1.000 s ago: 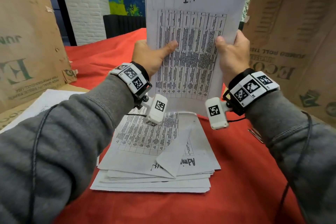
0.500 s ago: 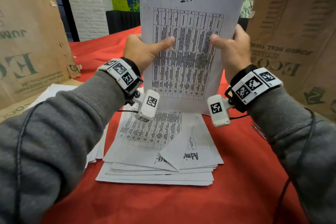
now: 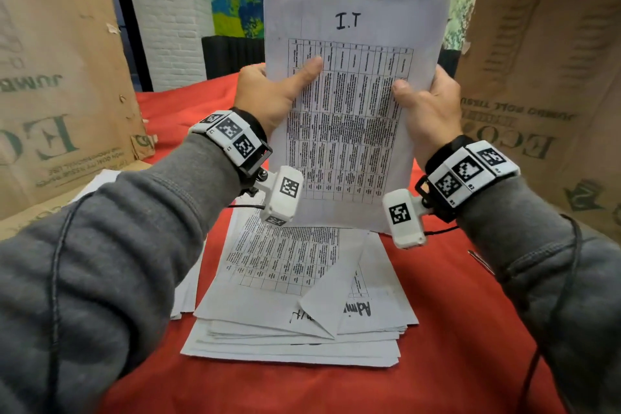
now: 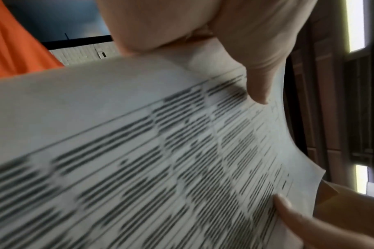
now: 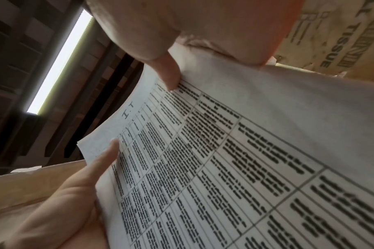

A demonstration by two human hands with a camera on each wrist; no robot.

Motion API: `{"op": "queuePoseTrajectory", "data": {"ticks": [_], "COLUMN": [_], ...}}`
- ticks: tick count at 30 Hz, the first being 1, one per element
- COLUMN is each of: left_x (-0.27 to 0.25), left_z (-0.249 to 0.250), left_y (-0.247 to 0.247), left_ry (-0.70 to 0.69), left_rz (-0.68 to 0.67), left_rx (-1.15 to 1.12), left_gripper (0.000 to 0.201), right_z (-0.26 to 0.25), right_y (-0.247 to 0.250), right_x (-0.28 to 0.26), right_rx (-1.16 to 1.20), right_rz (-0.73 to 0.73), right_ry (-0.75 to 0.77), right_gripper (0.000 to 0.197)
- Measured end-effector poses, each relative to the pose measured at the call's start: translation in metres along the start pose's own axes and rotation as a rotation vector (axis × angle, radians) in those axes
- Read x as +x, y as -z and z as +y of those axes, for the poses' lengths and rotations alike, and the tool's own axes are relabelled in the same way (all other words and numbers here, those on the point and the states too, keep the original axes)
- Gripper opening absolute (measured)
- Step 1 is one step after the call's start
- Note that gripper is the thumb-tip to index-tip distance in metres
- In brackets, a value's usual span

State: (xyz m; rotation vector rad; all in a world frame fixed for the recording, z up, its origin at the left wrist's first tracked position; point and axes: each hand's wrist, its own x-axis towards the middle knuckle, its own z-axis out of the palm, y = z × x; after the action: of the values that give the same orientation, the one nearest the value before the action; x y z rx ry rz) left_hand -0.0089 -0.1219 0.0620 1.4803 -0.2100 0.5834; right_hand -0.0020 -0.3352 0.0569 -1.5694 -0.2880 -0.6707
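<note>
While sheet [image 3: 353,144] stands upright at 12 o'clock beyond paper pile [image 3: 295,339], left hand [image 3: 268,101], right hand [image 3: 433,111] pinching 9 and 3 o'clock edges: light thumbs, read heading, lower flat.

Grey sleeves [image 3: 134,245], b/w-tagged wristbands [image 3: 232,138]

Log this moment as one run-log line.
left hand: grips I.T printout | right hand: grips I.T printout | I.T printout: upright over paper stack | paper stack: on red tablecloth
</note>
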Motion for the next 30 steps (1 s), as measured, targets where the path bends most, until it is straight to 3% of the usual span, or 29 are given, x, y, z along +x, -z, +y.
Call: {"op": "queuePoseTrajectory", "data": {"ticks": [3, 7, 11, 13, 17, 20, 23, 25, 27, 28, 30], "left_x": [0.013, 0.024, 0.033, 0.037, 0.042, 0.032, 0.018, -0.001, -0.014, -0.021, -0.029], "left_z": [0.014, 0.021, 0.028, 0.029, 0.024, 0.017, -0.012, -0.031, -0.047, -0.051, -0.053], "left_y": [0.001, 0.001, 0.002, 0.003, 0.008, 0.009, 0.015, 0.015, 0.012, 0.008, 0.0], "left_ry": [-0.036, -0.068, -0.06, -0.044, -0.006, 0.094, 0.237, 0.27, 0.251, 0.227, 0.153], "left_rz": [0.004, -0.01, 0.037, 0.074, 0.062, -0.019, -0.129, -0.163, -0.223, -0.258, -0.306], "left_rx": [0.01, 0.036, 0.095, 0.16, 0.24, 0.493, 0.608, 0.504, 0.487, 0.502, 0.498], "left_gripper": [0.018, 0.017, 0.039, 0.039, 0.039, 0.039, 0.058, 0.048, 0.043, 0.044, 0.052], "right_z": [-0.001, -0.004, -0.007, -0.007, -0.013, -0.011, -0.005, -0.001, -0.001, -0.001, 0.0], "right_y": [-0.002, -0.005, -0.004, -0.003, 0.005, 0.018, 0.033, 0.04, 0.041, 0.037, 0.023], "right_x": [0.002, 0.004, 0.008, 0.007, -0.005, -0.016, -0.023, -0.02, -0.015, -0.012, -0.008], "right_rx": [0.013, 0.055, 0.065, 0.084, 0.087, -0.022, -0.225, -0.553, -0.927, -0.995, -0.921], "right_rz": [-0.038, -0.028, -0.022, -0.045, -0.211, -0.35, -0.43, -0.334, -0.266, -0.285, -0.427], "right_ry": [-0.008, -0.025, -0.094, -0.14, -0.235, -0.327, -0.4, -0.281, -0.001, 0.137, 0.264], "right_gripper": [0.024, 0.035, 0.032, 0.026, 0.022, 0.027, 0.027, 0.042, 0.058, 0.059, 0.054]}}
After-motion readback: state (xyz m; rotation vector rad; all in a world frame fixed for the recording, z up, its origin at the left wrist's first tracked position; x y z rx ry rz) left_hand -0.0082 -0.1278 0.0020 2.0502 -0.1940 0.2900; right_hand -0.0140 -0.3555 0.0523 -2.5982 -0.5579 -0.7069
